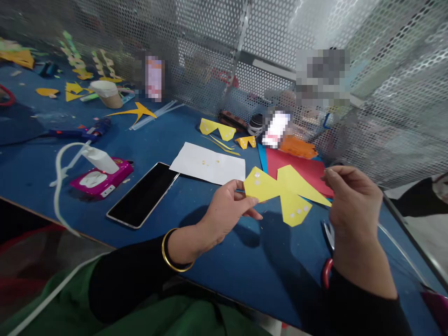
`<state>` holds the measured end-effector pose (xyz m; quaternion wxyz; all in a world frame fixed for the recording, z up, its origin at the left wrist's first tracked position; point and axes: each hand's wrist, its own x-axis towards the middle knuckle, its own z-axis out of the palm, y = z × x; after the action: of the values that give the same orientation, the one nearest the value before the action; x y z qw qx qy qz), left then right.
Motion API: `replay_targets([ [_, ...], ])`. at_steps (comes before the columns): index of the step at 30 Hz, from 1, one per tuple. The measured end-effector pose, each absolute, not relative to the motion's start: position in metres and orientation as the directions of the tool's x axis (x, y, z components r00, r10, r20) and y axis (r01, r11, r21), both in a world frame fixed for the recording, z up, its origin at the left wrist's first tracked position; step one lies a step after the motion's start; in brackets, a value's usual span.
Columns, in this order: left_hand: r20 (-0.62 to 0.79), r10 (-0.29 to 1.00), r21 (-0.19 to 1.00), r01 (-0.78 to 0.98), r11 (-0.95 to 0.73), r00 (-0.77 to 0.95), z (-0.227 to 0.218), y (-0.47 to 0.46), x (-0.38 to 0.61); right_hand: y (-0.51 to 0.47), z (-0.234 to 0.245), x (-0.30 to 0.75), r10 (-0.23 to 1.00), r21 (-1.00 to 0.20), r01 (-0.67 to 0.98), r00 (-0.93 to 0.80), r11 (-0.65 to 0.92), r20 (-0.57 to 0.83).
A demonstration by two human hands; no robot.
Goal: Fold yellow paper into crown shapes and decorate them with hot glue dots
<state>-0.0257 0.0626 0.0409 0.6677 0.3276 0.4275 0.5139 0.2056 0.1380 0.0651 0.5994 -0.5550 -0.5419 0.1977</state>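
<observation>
My left hand (pixel 227 205) pinches the left lobe of a yellow paper cut-out (pixel 290 189), whose several lobes meet at a narrow middle. Pale round dots mark its left and lower lobes. Above the table, the cut-out's long right point reaches to my right hand (pixel 357 210). The fingers of that hand are closed in a pinch above this point; anything between them is too small to make out. Scissors (pixel 328 270) with red handles lie partly hidden behind my right wrist. Under and beyond the cut-out are red paper sheets (pixel 301 165).
A white sheet (pixel 210 163) with small yellow bits lies beside a black phone (pixel 143 196). Left are a magenta power strip (pixel 101 179) with a white cable and a blue glue gun (pixel 80 132). Yellow wing pieces (pixel 217 129) lie before the perforated metal screen (pixel 210 56).
</observation>
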Motion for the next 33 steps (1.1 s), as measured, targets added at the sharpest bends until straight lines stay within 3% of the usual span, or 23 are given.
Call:
replay_targets([
  [3,-0.218,0.97,0.911,-0.333,0.243,0.111,0.039,0.062,-0.025,0.107,0.07,0.188,0.889,-0.845,0.391,0.121,0.366,0.441],
  [6,-0.222,0.969,0.933,-0.263,0.244,0.112,0.037,0.064,-0.024,0.092,0.066,0.175,0.946,-0.847,0.422,-0.114,0.323,0.304],
  [8,-0.225,0.967,0.947,-0.206,0.246,0.121,0.036,0.064,-0.024,0.09,0.062,0.171,0.962,-0.854,0.446,-0.17,0.269,0.214],
  [17,-0.18,0.967,0.968,-0.141,0.207,0.181,0.032,0.063,-0.025,0.089,0.062,0.165,0.981,-0.869,0.481,-0.195,0.114,0.021],
  [33,-0.296,0.909,0.911,-0.198,0.361,0.294,0.034,0.063,-0.025,0.087,0.07,0.163,0.974,-0.813,0.552,-0.215,0.186,0.077],
])
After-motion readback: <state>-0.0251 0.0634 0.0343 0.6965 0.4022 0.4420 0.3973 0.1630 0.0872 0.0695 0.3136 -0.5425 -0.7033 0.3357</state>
